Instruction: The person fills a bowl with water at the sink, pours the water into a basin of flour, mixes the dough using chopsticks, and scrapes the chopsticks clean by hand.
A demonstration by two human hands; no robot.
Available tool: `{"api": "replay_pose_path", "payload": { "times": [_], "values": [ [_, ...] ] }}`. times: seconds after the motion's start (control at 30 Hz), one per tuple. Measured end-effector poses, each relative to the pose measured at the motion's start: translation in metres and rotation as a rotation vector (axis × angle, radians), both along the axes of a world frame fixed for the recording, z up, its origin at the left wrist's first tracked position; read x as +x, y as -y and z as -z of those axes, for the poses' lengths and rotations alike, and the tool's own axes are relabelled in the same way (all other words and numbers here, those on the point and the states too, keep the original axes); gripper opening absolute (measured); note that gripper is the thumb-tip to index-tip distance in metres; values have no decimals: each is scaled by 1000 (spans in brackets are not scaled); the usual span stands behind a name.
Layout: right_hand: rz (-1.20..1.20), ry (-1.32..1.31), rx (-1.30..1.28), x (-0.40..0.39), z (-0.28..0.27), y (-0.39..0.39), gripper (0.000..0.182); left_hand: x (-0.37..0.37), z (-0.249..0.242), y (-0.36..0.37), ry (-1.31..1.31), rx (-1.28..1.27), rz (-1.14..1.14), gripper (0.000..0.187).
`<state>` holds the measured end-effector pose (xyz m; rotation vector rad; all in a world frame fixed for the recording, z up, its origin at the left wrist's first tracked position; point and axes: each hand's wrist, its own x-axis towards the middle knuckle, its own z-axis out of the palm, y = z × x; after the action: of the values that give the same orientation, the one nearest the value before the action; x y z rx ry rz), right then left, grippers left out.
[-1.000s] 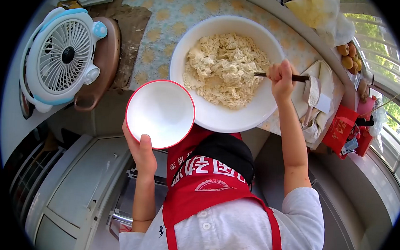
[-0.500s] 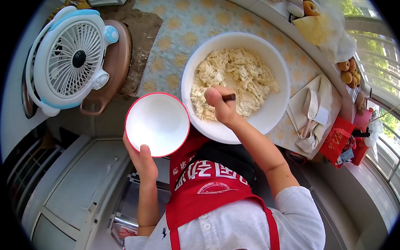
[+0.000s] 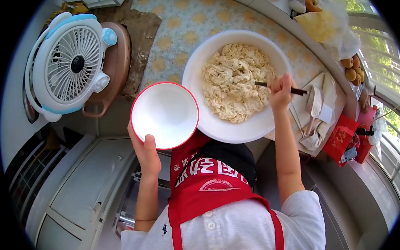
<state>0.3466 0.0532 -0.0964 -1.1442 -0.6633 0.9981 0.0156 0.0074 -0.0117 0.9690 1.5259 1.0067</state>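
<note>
My left hand (image 3: 146, 156) grips a white bowl with a red rim (image 3: 165, 115), its thumb over the near edge; the inside shows only white. Beside it, the large white basin (image 3: 248, 134) holds a shaggy mass of floury dough (image 3: 239, 82). My right hand (image 3: 281, 90) is closed around dark chopsticks (image 3: 299, 91) at the basin's right rim. Their tips reach left over the dough, and the thick ends stick out past the rim.
A white and blue fan (image 3: 70, 63) rests against a brown lidded pan (image 3: 116, 69) at the left. On the right lie a scoop with flour (image 3: 314, 102) on a cloth bag (image 3: 325, 81) and a red bag (image 3: 340, 136). Fruit (image 3: 351, 71) sits by the window.
My right hand has moved right with the chopsticks, from over the dough to the basin's rim. The dough has shifted right and gathered together. The bowl has risen slightly and overlaps the basin's edge.
</note>
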Motion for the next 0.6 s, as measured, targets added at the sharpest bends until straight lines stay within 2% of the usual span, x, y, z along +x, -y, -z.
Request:
{"api": "replay_pose_path", "payload": {
  "times": [0.07,0.17,0.23,0.3,0.43,0.5,0.6],
  "values": [
    [-17,21,-1,-12,4,41,41,1,1,-4,-11,7,51,74],
    [-37,357,-79,-52,-5,67,41,1,6,-6,-18,-1,76,72],
    [-47,60,-15,-56,-25,60,41,1,9,-9,46,-7,95,70],
    [-36,-10,102,-42,-44,45,41,5,8,-9,95,-20,114,69],
    [53,100,175,13,-38,6,41,15,4,-16,35,-30,143,68],
    [95,39,175,35,-19,-12,40,19,4,-16,21,-35,135,69],
    [103,243,45,45,-5,-15,41,26,0,-18,34,-68,153,69]
  ]
}}
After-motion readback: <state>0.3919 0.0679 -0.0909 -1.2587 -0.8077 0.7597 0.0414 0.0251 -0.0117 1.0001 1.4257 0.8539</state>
